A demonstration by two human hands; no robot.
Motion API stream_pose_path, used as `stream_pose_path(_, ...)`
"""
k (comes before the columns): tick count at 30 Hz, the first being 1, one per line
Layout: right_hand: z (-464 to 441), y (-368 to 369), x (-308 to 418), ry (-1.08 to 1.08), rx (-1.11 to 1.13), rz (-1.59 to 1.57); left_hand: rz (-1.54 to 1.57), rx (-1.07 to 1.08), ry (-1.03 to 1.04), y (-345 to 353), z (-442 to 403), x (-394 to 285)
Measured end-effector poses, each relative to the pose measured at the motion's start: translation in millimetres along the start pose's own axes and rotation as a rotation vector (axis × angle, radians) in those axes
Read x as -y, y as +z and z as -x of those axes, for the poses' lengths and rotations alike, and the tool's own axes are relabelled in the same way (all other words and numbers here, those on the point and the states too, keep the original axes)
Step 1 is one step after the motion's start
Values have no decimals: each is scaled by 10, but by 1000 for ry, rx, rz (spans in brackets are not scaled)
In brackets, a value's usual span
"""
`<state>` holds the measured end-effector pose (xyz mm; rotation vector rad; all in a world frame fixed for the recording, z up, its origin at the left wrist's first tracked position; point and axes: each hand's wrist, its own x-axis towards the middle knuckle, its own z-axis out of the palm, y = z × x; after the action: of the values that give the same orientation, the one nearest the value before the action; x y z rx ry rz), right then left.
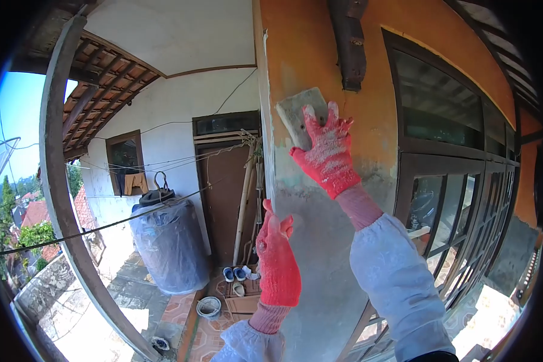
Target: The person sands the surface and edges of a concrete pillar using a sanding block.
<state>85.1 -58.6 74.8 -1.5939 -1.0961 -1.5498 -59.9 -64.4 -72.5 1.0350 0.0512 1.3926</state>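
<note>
My right hand (pixel 327 148), in a red glove caked with pale dust, presses a flat grey rectangular board (pixel 292 117) like a plasterer's float against the orange wall (pixel 368 120). Its fingers lie over the board's back, and the palm hides part of it. Below the orange paint the wall has a grey, bare-looking surface (pixel 320 241). My left hand (pixel 277 259), in a red glove too, is lower down by the wall's corner edge (pixel 268 151). Its fingers point upward, somewhat apart, with nothing seen in them; whether it touches the wall I cannot tell.
A dark wooden bracket (pixel 351 48) juts out above the board. Framed windows (pixel 440 108) stand to the right. At left are a plastic-wrapped drum (pixel 172 244), a bucket (pixel 209 308), shoes (pixel 239 274), a leaning pole (pixel 244 205) and a post (pixel 57 151). A cable (pixel 114 222) crosses the left side.
</note>
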Motion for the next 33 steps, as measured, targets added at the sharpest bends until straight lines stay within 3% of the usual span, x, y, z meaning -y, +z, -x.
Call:
stream_pose_path(2,-497,14,6,21,-66,-43,48,-66,-31,-117,125,-28)
stream_pose_path(4,-413,30,113,50,-104,-79,96,-42,-13,-356,295,5)
stream_pose_path(6,26,4,282,-334,61,-46,89,-74,-68,-539,516,99)
stream_pose_path(7,125,-40,323,-338,69,-47,72,-105,-126,-601,639,149)
stream_pose_path(9,266,-117,400,-626,192,-8,35,-145,-184,-809,938,214)
stream_pose_path(10,153,-102,321,-619,182,-18,-26,-188,-212,-950,1079,230)
stream_pose_path(12,-301,-51,43,-266,2,14,-123,-260,-250,-1149,1199,278)
stream_pose_path(13,-345,-25,66,-266,-9,10,-124,-259,-238,-1246,1243,297)
stream_pose_path(15,-339,31,86,-8,-93,-64,-142,-472,-343,-1371,1338,357)
stream_pose_path(17,39,-104,451,-246,112,-35,-129,-449,-326,-1212,1413,426)
stream_pose_path(18,227,-28,583,-473,273,-12,-113,-419,-299,-1107,1444,456)
stream_pose_path(20,297,0,671,-717,377,29,-155,-377,-305,-995,1544,335)
stream_pose_path(22,91,-117,406,-381,247,0,-182,-456,-378,-951,1576,192)
stream_pose_path(23,-41,-104,198,-185,74,6,-170,-490,-343,-1163,1602,269)
stream_pose_path(25,-317,-86,-140,68,-87,-55,-208,-605,-322,-1477,1672,311)
stream_pose_path(26,-257,-36,-89,64,-78,-59,-255,-686,-342,-1540,1769,328)
stream_pose_path(27,-164,-83,60,25,7,-58,-229,-226,-75,-1509,2114,299)
stream_pose_path(28,-41,-129,203,-14,93,-54,-232,-231,-83,-1400,2136,281)
stream_pose_path(29,155,-16,331,-260,102,-58,-541,-112,20,-1289,2113,248)
stream_pose_path(30,263,-167,494,-495,300,-10,-844,17,133,-1188,2111,253)
stream_pose_path(32,222,-10,486,-694,287,-59,-103,-377,-288,-1309,1952,762)
stream_pose_path(33,54,-39,385,-539,169,-14,-66,-381,-275,-1336,1972,804)
